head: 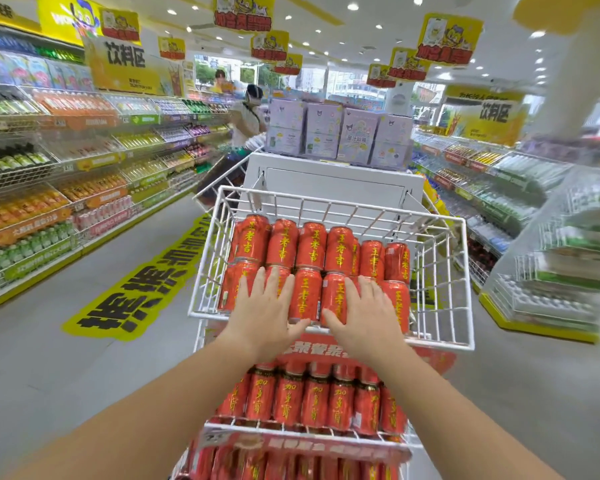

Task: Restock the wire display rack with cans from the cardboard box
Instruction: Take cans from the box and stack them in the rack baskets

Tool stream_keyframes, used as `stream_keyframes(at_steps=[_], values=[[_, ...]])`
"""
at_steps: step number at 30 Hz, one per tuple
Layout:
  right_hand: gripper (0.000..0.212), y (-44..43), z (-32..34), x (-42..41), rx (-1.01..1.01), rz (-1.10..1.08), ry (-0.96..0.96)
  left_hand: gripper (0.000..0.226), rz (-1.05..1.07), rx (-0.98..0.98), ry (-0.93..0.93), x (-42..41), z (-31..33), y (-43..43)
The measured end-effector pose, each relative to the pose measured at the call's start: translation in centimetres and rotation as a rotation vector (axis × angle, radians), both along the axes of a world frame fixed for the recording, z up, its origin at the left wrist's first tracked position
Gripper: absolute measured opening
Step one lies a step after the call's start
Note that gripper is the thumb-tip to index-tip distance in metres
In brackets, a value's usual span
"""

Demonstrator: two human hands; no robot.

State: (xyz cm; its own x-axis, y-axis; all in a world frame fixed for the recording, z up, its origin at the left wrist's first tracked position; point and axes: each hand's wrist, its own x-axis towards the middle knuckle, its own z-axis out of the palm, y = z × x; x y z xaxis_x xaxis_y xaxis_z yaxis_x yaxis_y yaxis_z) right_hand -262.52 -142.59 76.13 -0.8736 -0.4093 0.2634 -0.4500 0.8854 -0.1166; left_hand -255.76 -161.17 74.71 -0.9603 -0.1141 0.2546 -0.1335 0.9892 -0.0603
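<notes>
Where hands (262,308) (368,317) press, front cans (305,296) lie half-hidden.

L hand (264,306) & R hand (368,315) lie flat, fingers straight, on front-row red cans (309,292) in top basket of white wire rack (440,342). More cans (312,400) on tier below. Drink shelves (49,202) both sides of aisle.
</notes>
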Motion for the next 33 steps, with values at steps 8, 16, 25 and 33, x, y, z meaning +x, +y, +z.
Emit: stream_keyframes(at_steps=[8, 16, 25, 33], values=[[0.082, -0.4, -4.5, 9.6, -0.008, -0.097, 0.013, 0.088, -0.097, -0.004, -0.022, 7.5, -4.5, -1.3], [0.081, 1.2, -13.9, 15.7, 0.138, -0.058, -0.105, 0.089, -0.135, 0.043, -0.101, 13.4, -13.0, -0.3], [0.082, 1.7, -34.1, 19.4, 0.251, 0.058, -0.345, 0.082, -0.068, 0.154, -0.275, 19.3, -33.2, 1.1], [0.087, 3.6, -55.5, 24.0, 0.382, 0.129, -0.604, 0.073, -0.082, 0.154, -0.523, 26.8, -55.3, 2.1]])
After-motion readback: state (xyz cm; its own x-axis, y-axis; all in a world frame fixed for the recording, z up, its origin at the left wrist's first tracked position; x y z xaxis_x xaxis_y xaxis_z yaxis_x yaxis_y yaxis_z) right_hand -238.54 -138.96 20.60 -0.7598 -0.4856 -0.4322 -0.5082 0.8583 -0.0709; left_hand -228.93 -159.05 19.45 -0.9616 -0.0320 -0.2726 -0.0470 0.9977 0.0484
